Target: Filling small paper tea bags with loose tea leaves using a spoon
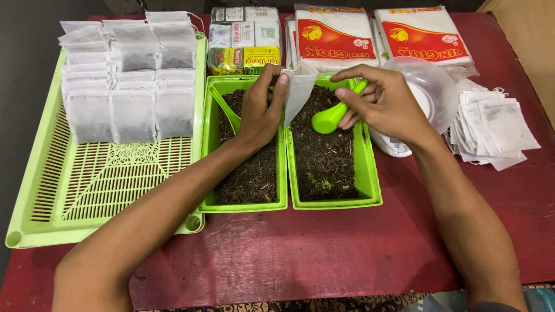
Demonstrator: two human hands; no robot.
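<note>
Left hand (260,112) at frame centre pinches open a white bag (299,92); right hand (384,104) grips a green scoop (330,117), tilted over the tray (370,185)

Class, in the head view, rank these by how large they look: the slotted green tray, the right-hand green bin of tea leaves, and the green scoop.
1. Slotted green tray
2. Right-hand green bin
3. Green scoop, held in the right hand
</note>
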